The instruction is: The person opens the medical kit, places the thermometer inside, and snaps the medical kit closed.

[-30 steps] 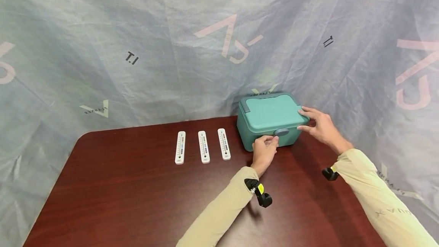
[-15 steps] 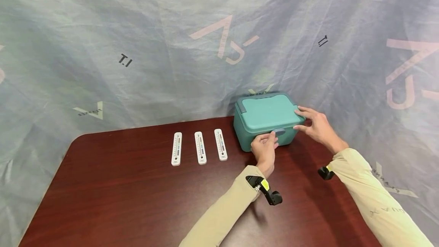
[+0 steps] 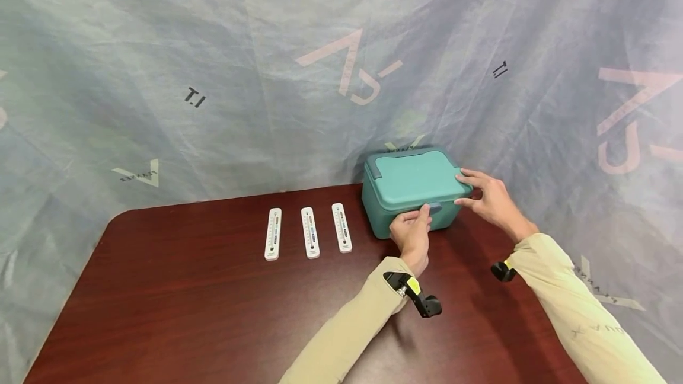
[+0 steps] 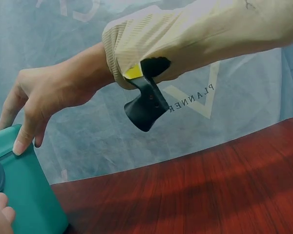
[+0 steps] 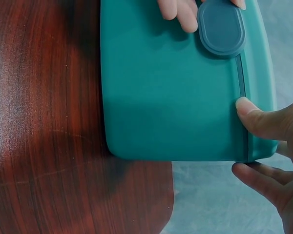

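A teal lidded storage box (image 3: 418, 176) sits at the back right of the table, its lid down. At the box's front is an oval blue-grey latch (image 5: 222, 27). My left hand (image 3: 412, 231) holds this latch, thumb at its upper edge and the other fingers curled below. Only a few left fingers (image 4: 4, 210) show in the left wrist view. My right hand (image 3: 493, 199) grips the box's right front corner. In the right wrist view its thumb (image 5: 254, 117) presses at the lid seam, while the other fingers reach round the side.
Three white thermometers lie side by side left of the box: a left one (image 3: 273, 234), a middle one (image 3: 310, 233) and a right one (image 3: 342, 228). A printed grey cloth (image 3: 240, 76) hangs behind the dark red wooden table (image 3: 213, 307).
My left thumb has risen from under the latch to its upper left edge. The right hand keeps its grip on the corner. The head view has shifted slightly.
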`<move>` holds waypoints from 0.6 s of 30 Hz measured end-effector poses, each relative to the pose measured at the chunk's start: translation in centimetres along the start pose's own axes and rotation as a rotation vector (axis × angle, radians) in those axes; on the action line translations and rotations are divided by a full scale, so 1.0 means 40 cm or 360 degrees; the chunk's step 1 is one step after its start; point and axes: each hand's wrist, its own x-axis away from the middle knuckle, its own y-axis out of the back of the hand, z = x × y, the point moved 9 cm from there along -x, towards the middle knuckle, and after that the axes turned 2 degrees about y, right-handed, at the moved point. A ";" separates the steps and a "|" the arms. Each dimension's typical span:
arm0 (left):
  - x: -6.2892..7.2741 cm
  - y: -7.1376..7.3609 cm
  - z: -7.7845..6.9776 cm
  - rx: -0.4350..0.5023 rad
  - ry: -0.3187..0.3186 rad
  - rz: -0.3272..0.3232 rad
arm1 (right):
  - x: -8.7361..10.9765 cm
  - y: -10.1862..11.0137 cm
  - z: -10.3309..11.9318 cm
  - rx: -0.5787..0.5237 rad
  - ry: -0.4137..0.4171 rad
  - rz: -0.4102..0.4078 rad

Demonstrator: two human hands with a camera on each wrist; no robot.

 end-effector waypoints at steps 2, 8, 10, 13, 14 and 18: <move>0.000 0.006 0.002 -0.0022 -0.0017 -0.0029 | 0.002 -0.005 -0.001 -0.0010 -0.0002 -0.0004; 0.001 0.008 0.005 -0.0017 -0.0041 -0.0058 | 0.005 -0.005 -0.005 -0.0007 -0.0012 -0.0028; 0.001 0.009 0.006 0.0001 -0.0030 -0.0074 | 0.004 -0.003 -0.002 -0.0007 -0.0007 -0.0031; 0.003 0.012 0.011 0.0026 0.0021 -0.0101 | 0.001 -0.002 0.000 -0.0021 -0.0011 -0.0026; 0.003 0.013 0.012 0.0027 0.0040 -0.0104 | 0.001 -0.001 0.001 -0.0020 -0.0013 -0.0025; 0.005 0.011 0.015 0.0047 0.0098 -0.0099 | -0.001 0.002 0.000 -0.0018 -0.0029 -0.0013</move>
